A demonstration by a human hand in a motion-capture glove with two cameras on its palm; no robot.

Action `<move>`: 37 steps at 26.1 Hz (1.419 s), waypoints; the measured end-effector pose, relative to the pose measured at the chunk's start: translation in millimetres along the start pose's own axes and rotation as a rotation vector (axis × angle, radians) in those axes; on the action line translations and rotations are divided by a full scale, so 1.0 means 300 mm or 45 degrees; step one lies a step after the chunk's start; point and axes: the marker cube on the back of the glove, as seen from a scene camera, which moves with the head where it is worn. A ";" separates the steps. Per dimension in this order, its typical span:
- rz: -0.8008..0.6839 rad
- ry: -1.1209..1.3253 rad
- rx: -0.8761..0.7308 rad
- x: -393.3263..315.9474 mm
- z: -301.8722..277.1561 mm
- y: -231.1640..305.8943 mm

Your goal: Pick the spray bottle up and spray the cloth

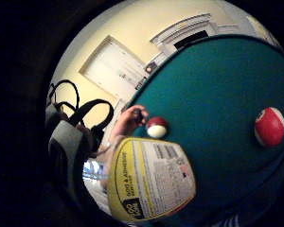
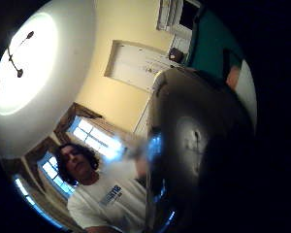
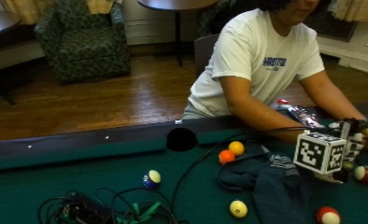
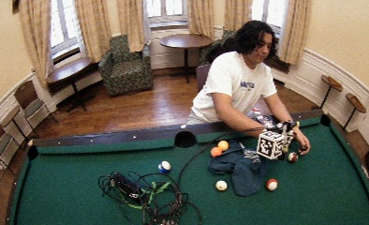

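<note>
We see a person sitting at a pool table with green felt. The gloved right hand is raised above the felt near the table's edge, and it holds the spray bottle upright; the yellow label of the bottle fills much of the little finger side palm view. In the outside view the bottle is mostly hidden behind the hand, so we cannot tell exactly how the fingers lie around it. The dark blue cloth lies crumpled on the felt, just beside and below this hand. The bare left hand rests on the felt near a dark red striped ball. An orange ball and a yellow ball touch each other beside the cloth. A bundle of black cables lies well apart.
</note>
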 end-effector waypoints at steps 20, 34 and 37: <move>0.136 -0.044 0.036 0.121 0.043 -0.055; 0.278 0.025 -0.058 0.127 -0.030 0.028; 0.282 0.128 -0.079 0.111 -0.071 0.064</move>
